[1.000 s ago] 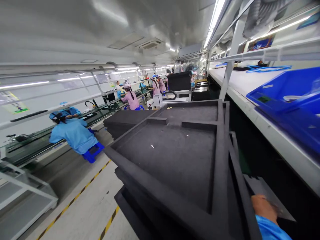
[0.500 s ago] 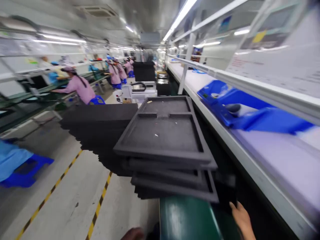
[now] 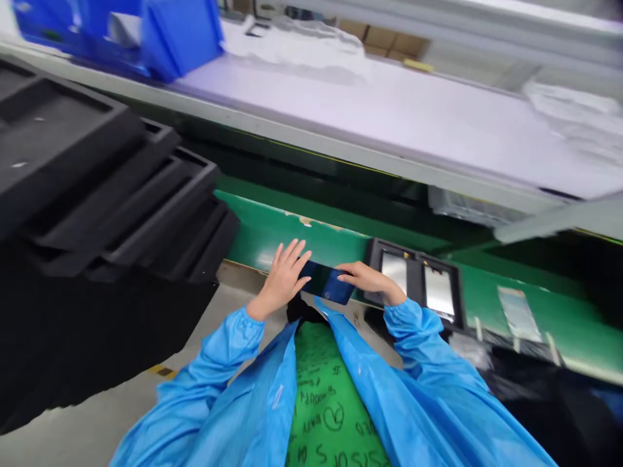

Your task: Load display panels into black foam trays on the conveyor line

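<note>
A dark glossy screen panel [image 3: 326,283] lies between my hands, just in front of the green bench edge. My left hand [image 3: 282,279] is at its left end, with the thumb along the near side and the fingers stretched past the far corner. At the right end, my right hand [image 3: 367,279] grips the panel with bent fingers; part of its grip is hidden. A black foam tray [image 3: 415,275] with two compartments is just right of that hand, with a pale screen-like piece in each compartment.
Stacked black foam trays [image 3: 121,194] rise at the left. Beneath the hands runs a green bench [image 3: 257,227], with a clear-wrapped strip [image 3: 518,313] further right. A white shelf [image 3: 389,110] above carries blue bins [image 3: 180,39] and crumpled white sheeting [image 3: 296,48]. Black bags [image 3: 525,389] hang at the right.
The view has swung right and down from the aisle to the bench. Both hands are now together at the screen panel; earlier they were apart near the bottom edge.
</note>
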Demonstrator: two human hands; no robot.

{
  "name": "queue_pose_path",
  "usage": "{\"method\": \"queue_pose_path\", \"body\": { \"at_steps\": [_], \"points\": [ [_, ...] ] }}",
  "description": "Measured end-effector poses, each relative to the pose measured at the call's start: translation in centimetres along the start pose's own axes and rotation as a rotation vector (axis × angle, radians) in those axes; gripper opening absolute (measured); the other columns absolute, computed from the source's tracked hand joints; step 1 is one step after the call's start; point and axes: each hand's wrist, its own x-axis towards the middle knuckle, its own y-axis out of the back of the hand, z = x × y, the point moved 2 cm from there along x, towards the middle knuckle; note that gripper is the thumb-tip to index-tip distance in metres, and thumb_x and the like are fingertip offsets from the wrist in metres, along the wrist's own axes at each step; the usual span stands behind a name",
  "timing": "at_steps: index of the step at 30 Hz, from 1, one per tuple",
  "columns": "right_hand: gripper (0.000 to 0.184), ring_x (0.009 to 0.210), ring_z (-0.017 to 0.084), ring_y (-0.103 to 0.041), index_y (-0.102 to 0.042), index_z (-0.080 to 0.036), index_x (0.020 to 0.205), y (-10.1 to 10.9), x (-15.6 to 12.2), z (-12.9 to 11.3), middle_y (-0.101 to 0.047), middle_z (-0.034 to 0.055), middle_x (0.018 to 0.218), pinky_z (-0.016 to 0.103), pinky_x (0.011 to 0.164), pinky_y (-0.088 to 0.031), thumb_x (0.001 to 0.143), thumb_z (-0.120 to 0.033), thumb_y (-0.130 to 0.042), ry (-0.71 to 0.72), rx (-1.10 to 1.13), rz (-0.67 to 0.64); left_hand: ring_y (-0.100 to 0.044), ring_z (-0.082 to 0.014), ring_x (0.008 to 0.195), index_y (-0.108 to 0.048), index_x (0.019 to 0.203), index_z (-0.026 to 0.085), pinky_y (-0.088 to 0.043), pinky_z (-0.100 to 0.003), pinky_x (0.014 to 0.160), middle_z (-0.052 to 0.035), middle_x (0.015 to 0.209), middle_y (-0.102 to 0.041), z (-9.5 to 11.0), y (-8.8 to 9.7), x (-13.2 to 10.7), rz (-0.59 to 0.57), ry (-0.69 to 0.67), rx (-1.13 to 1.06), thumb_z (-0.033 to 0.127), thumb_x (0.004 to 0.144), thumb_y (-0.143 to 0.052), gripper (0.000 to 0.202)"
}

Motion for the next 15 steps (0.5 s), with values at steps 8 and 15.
{"method": "queue_pose_path", "body": {
  "at_steps": [8,15],
  "points": [
    [0.037,0.109,0.026,-0.066,-0.069,-0.024,0.125,-1.1,-16.5,2.6,-0.072,0.0076,0.113,0.041,0.103,-0.049,0.092,-0.041,-0.068,-0.093,-0.161,0.532,-0.067,-0.0274,0.077,-0.073,0.074,0.023,-0.054,-0.036,0.085,-0.0041,0.073,-0.073,2.6,-15.7,0.7,-0.614,0.164,-0.377,0.047,0.077,-0.074,0.024],
    [0.055,0.115,0.024,-0.067,-0.048,-0.022,0.146,-5.9,-26.6,15.9,-0.069,0.013,0.127,0.045,0.104,-0.053,0.095,-0.041,-0.056,-0.404,0.335,1.041,-0.071,-0.0284,0.096,-0.069,0.102,0.017,-0.053,-0.042,0.094,-0.0104,0.1,-0.078,5.1,-31.6,-0.7,-0.208,0.635,-0.849,0.056,0.069,-0.078,0.051]
  ]
}}
